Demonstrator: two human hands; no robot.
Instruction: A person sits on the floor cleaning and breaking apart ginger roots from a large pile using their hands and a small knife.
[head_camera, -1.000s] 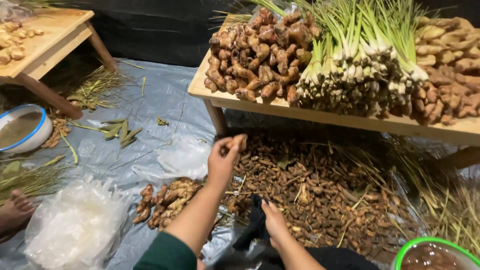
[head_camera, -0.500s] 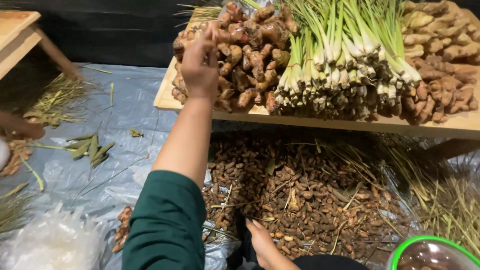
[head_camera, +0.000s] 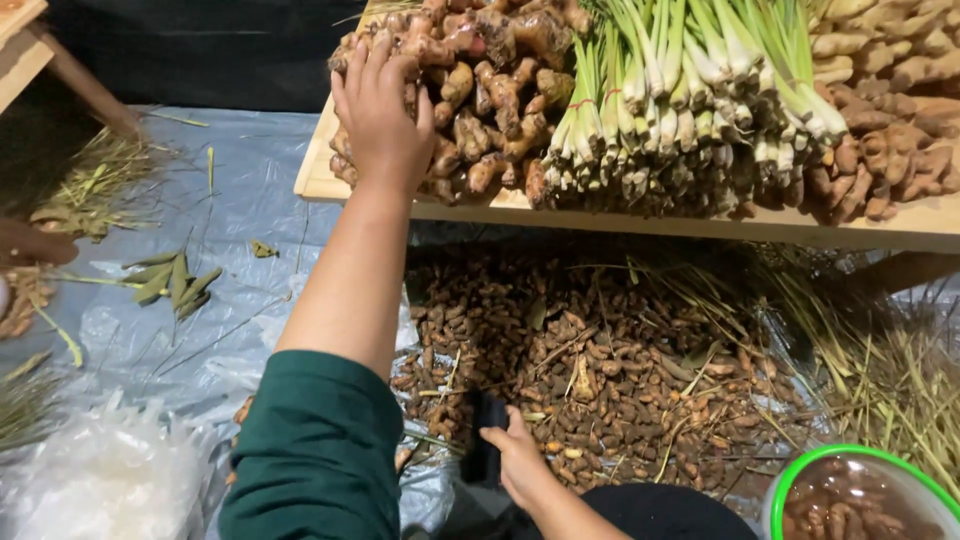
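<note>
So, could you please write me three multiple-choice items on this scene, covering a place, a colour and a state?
1. Where does the left hand rest?
A. on the ginger pile
B. in the bowl
C. on the plastic sheet

2. What colour is the bowl's rim?
A. red
B. green
C. white

3. How is the lemongrass kept?
A. chopped
B. scattered loose
C. tied in bundles

Answers: 1 A, its palm lies flat on the roots; 2 B, a bright green edge shows at lower right; 3 C, bands wrap the stalks.

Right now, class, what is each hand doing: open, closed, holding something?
Left hand: open, fingers spread flat on the heap of knobbly brown-pink ginger roots, gripping nothing visible.
Right hand: closed around a dark black object; its kind cannot be told.
</note>
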